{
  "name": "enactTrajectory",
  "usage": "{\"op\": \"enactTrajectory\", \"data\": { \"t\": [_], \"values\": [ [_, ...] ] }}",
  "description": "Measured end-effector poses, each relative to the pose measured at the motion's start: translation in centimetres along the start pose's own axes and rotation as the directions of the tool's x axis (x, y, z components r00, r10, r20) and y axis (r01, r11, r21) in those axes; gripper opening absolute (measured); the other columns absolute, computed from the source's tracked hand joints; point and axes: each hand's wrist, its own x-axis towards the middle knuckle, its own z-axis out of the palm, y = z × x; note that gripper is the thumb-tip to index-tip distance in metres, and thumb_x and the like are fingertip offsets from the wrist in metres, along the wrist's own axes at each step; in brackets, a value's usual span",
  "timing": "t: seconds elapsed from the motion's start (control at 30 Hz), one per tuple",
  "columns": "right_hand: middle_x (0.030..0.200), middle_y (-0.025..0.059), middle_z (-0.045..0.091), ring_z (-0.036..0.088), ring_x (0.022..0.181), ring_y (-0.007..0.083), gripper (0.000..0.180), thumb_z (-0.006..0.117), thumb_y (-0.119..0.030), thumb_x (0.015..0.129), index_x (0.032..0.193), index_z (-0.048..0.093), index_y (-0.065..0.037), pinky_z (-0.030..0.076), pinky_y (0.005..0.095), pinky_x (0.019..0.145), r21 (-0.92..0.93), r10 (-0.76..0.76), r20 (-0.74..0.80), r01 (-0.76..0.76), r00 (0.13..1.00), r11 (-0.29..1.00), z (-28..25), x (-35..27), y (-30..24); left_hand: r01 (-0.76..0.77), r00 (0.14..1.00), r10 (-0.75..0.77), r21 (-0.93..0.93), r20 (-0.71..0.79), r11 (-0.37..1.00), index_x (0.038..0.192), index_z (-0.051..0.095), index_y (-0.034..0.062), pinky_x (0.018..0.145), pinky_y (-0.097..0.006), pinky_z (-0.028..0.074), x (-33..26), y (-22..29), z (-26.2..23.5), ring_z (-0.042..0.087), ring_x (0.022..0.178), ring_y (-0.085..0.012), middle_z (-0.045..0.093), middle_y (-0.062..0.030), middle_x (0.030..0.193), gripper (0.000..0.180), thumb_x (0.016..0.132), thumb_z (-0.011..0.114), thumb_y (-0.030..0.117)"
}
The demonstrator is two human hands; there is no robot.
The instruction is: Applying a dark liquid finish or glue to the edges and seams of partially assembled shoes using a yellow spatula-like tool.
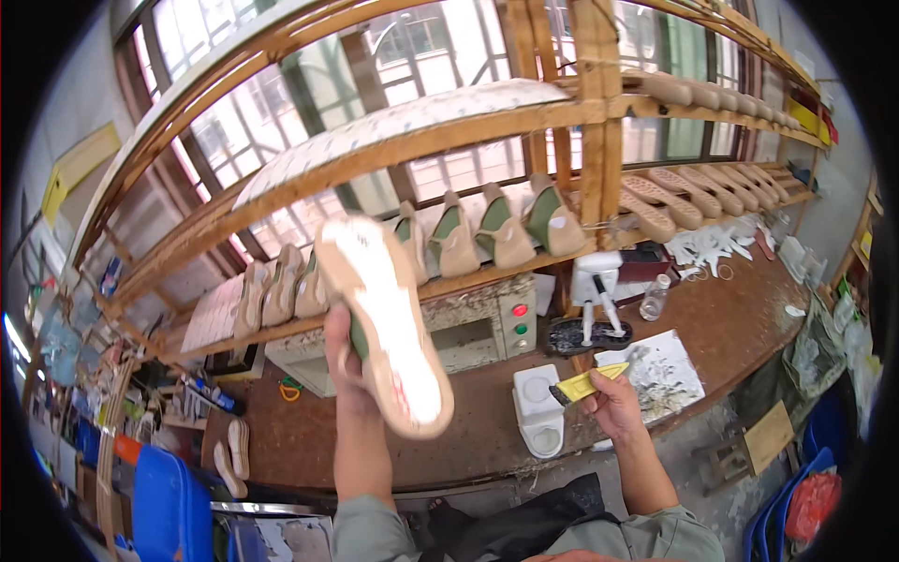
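My left hand (346, 361) is closed round a beige shoe (384, 318), held up with its underside toward me. A white patch runs down the middle of that underside, with a reddish mark near the lower end. Some of my fingers are hidden behind the shoe. Lower and to the right, my right hand (613, 405) grips a yellow brush (585, 385) whose dark tip points left. Just below the brush tip stands a white plastic container (538, 436) with two round hollows. A stained white sheet (667, 375) lies on the bench right beside my right hand.
Beige shoes (456, 245) line the wooden shelf, with several pale soles (707, 192) further right. Below sits a worn metal box (468, 339) with red and green buttons. A clear bottle (655, 298) and a white stand (599, 304) occupy the brown bench (740, 290). A blue chair (169, 501) is at lower left.
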Motion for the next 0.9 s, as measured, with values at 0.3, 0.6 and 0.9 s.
{"op": "enactTrajectory", "data": {
  "t": [0.3, 0.6, 0.9],
  "values": [
    [0.079, 0.0061, 0.064, 0.053, 0.052, 0.0108, 0.011, 0.058, -0.013, 0.087, 0.091, 0.059, -0.003, 0.041, 0.0236, 0.045, -0.051, -0.217, -0.158, 0.212, 0.963, 0.976, 0.5, -2.0, -8.0, 0.037, 0.979, -0.102, 0.341, 0.174, 0.939, 0.107, 0.058, -0.0015, 0.071, -0.030, 0.052, 27.5, -1.7, 13.3, 0.062, 0.077, -0.0182, 0.063, -0.0086, 0.090, 0.041, 0.079, 0.068, 0.028],
    [0.079, 0.0036, 0.064, 0.054, 0.053, 0.0095, 0.013, 0.057, -0.016, 0.088, 0.094, 0.059, -0.004, 0.041, 0.0222, 0.045, -0.061, -0.323, -0.360, 0.324, 0.875, 0.944, -2.9, -4.7, -8.8, 0.094, 0.994, -0.114, 0.588, -0.003, 0.804, 0.109, 0.051, -0.0105, 0.069, -0.032, 0.050, 42.5, -11.0, 14.4, 0.060, 0.079, -0.0218, 0.059, -0.0125, 0.096, 0.063, 0.067, 0.076, 0.029],
    [0.071, 0.0028, 0.062, 0.052, 0.048, 0.0098, 0.010, 0.058, -0.016, 0.088, 0.090, 0.059, -0.007, 0.040, 0.0230, 0.043, -0.027, -0.298, -0.432, 0.318, 0.851, 0.948, -4.5, -3.7, -8.4, 0.028, 0.999, 0.040, 1.000, -0.028, -0.008, 0.091, 0.062, -0.0149, 0.076, -0.037, 0.046, 41.9, -9.6, 15.0, 0.061, 0.086, -0.0380, 0.062, -0.0287, 0.091, 0.082, 0.073, 0.054, 0.064]
  ]
}}
